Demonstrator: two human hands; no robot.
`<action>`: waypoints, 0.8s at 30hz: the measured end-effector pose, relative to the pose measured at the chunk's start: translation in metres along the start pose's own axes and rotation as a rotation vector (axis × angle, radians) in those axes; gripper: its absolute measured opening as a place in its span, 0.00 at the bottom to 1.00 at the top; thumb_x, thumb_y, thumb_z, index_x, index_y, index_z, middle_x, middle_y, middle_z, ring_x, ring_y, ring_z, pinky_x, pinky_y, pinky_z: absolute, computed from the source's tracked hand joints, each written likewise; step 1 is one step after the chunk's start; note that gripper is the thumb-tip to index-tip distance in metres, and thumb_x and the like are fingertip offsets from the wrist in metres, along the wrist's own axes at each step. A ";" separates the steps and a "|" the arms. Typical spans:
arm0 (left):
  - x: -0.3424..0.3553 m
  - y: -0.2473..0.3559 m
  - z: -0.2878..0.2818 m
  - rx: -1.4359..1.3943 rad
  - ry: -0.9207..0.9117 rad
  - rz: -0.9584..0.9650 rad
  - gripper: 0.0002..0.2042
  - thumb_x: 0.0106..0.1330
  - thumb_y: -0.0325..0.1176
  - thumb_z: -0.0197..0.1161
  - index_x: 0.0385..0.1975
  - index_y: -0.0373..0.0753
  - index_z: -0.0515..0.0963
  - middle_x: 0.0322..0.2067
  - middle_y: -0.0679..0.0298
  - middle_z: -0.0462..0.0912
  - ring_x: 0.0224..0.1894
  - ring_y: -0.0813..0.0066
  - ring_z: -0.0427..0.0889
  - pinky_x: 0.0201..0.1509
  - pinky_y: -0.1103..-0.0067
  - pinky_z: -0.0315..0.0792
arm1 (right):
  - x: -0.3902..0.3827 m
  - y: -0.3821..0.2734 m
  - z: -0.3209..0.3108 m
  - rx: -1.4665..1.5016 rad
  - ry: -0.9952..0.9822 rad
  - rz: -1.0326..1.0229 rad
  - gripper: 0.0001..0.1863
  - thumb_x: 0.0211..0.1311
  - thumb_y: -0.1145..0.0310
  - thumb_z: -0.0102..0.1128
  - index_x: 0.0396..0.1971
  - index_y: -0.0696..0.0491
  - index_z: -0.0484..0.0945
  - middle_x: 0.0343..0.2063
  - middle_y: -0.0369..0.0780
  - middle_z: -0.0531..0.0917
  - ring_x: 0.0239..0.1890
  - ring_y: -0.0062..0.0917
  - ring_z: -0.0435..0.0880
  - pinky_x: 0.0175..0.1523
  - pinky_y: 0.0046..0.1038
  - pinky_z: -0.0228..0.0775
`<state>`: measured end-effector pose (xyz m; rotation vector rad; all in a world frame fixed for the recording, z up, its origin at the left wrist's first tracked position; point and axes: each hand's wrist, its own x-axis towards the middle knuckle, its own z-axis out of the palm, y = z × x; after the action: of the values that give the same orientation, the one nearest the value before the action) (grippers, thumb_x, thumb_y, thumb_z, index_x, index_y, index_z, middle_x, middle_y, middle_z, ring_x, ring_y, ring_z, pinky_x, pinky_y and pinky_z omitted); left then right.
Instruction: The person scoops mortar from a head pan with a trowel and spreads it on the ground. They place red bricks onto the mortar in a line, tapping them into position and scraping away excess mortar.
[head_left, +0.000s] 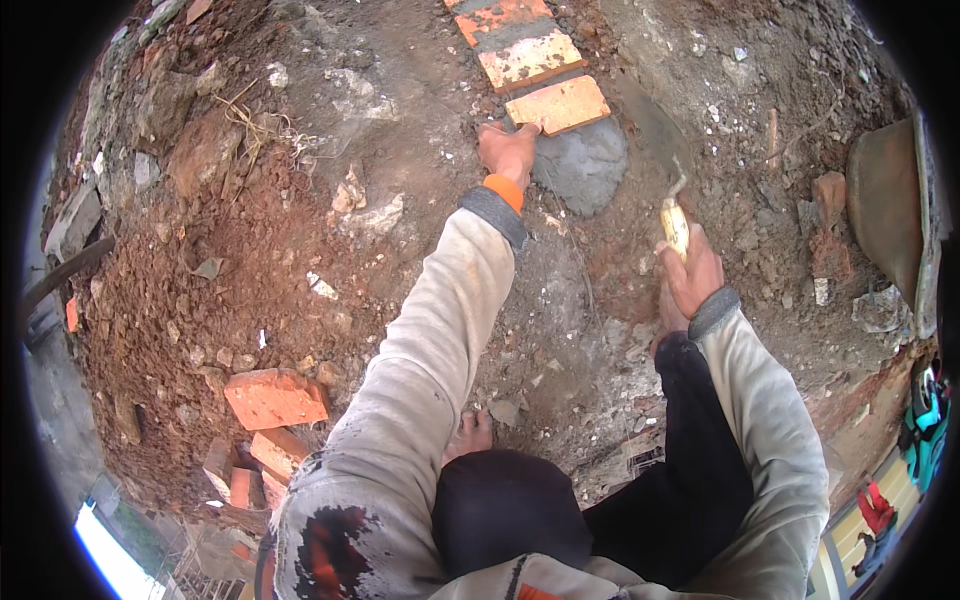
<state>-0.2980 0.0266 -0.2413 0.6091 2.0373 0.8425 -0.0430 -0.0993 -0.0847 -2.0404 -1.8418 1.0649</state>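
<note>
Building site, bricks [560, 103], wet mortar [583, 168], soil [150, 300]

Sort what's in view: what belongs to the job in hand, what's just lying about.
Job:
- end brick, touched by the left hand
- grey mortar
- trowel, held in the right hand
- probably the loose bricks, as spares

Lying about:
- dry grass
- pale stone

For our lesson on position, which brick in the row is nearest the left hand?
The end brick, by the grey mortar patch; the other bricks lie farther away.

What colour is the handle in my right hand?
The handle is pale yellow; see head view.
</note>
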 end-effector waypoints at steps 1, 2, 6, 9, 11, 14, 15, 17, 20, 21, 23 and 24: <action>-0.021 0.022 0.005 0.036 0.023 0.037 0.35 0.50 0.41 0.74 0.53 0.23 0.68 0.46 0.44 0.78 0.48 0.54 0.78 0.52 0.64 0.72 | 0.009 0.004 -0.007 -0.016 0.024 -0.016 0.23 0.63 0.58 0.56 0.48 0.63 0.68 0.33 0.60 0.81 0.40 0.58 0.80 0.43 0.47 0.72; -0.032 0.038 0.001 0.081 0.066 0.078 0.36 0.49 0.42 0.74 0.53 0.23 0.67 0.47 0.43 0.78 0.50 0.53 0.78 0.53 0.65 0.72 | 0.018 0.001 -0.012 -0.034 0.008 0.002 0.23 0.63 0.58 0.57 0.47 0.63 0.68 0.33 0.60 0.81 0.40 0.58 0.80 0.43 0.47 0.72; -0.020 0.033 -0.011 -0.047 0.078 -0.002 0.37 0.47 0.46 0.75 0.52 0.24 0.70 0.49 0.41 0.77 0.53 0.51 0.78 0.55 0.66 0.72 | 0.032 -0.017 -0.002 -0.055 -0.024 -0.011 0.22 0.63 0.58 0.56 0.44 0.63 0.68 0.33 0.61 0.81 0.39 0.58 0.80 0.43 0.47 0.72; -0.013 0.026 -0.002 -0.002 0.026 0.080 0.36 0.46 0.48 0.75 0.48 0.25 0.73 0.47 0.41 0.79 0.50 0.51 0.79 0.54 0.66 0.73 | 0.045 -0.008 0.017 -0.151 -0.051 0.012 0.21 0.63 0.58 0.56 0.43 0.62 0.68 0.33 0.61 0.81 0.39 0.59 0.80 0.43 0.48 0.72; -0.006 0.030 0.006 0.090 -0.007 0.135 0.34 0.46 0.48 0.76 0.46 0.25 0.75 0.45 0.42 0.80 0.49 0.51 0.81 0.53 0.66 0.73 | 0.054 -0.005 0.034 -0.149 -0.035 0.031 0.22 0.64 0.57 0.56 0.44 0.61 0.67 0.32 0.61 0.81 0.38 0.59 0.80 0.42 0.50 0.72; 0.018 0.018 0.011 0.163 0.012 0.130 0.33 0.45 0.47 0.77 0.43 0.26 0.76 0.43 0.42 0.81 0.47 0.51 0.82 0.52 0.66 0.74 | 0.069 -0.029 0.058 0.001 0.134 -0.038 0.23 0.64 0.55 0.56 0.45 0.60 0.66 0.32 0.61 0.81 0.37 0.59 0.80 0.42 0.50 0.72; 0.017 0.016 0.016 0.159 0.001 0.125 0.33 0.44 0.47 0.77 0.43 0.26 0.76 0.43 0.42 0.81 0.47 0.51 0.82 0.52 0.66 0.74 | 0.073 -0.030 0.063 0.079 0.215 -0.099 0.23 0.65 0.54 0.56 0.45 0.60 0.66 0.32 0.62 0.81 0.37 0.59 0.80 0.41 0.51 0.71; 0.017 0.016 0.015 0.160 -0.004 0.119 0.32 0.44 0.46 0.78 0.42 0.27 0.76 0.45 0.42 0.81 0.48 0.52 0.81 0.53 0.66 0.73 | 0.074 -0.038 0.081 0.145 0.247 -0.026 0.23 0.65 0.55 0.55 0.46 0.60 0.65 0.32 0.62 0.80 0.37 0.60 0.80 0.41 0.51 0.71; 0.013 0.019 0.018 0.155 0.031 0.179 0.34 0.44 0.46 0.78 0.46 0.27 0.74 0.47 0.41 0.79 0.50 0.51 0.80 0.54 0.66 0.73 | 0.080 -0.037 0.093 0.082 0.155 0.107 0.23 0.64 0.56 0.54 0.45 0.62 0.65 0.32 0.65 0.80 0.38 0.63 0.79 0.44 0.53 0.70; 0.011 0.020 0.017 0.163 0.033 0.167 0.35 0.44 0.45 0.78 0.48 0.27 0.73 0.47 0.42 0.79 0.51 0.52 0.80 0.55 0.66 0.72 | 0.080 -0.036 0.093 0.084 0.134 0.109 0.23 0.64 0.56 0.54 0.45 0.62 0.65 0.32 0.65 0.79 0.39 0.63 0.79 0.44 0.53 0.70; 0.008 0.024 0.014 0.177 0.035 0.145 0.38 0.44 0.45 0.78 0.52 0.27 0.71 0.47 0.43 0.79 0.53 0.52 0.79 0.57 0.66 0.72 | 0.082 -0.033 0.095 0.057 0.098 0.126 0.23 0.64 0.56 0.54 0.45 0.63 0.66 0.32 0.66 0.79 0.40 0.64 0.78 0.45 0.53 0.69; 0.009 0.025 0.013 0.176 0.008 0.139 0.40 0.44 0.45 0.78 0.54 0.28 0.70 0.48 0.42 0.78 0.54 0.51 0.78 0.58 0.65 0.72 | 0.082 -0.032 0.096 0.024 0.081 0.139 0.23 0.64 0.56 0.54 0.44 0.63 0.66 0.32 0.66 0.79 0.40 0.64 0.78 0.45 0.53 0.69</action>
<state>-0.2893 0.0535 -0.2325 0.8545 2.1095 0.7508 -0.1300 -0.0467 -0.1659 -2.1905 -1.6614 1.0162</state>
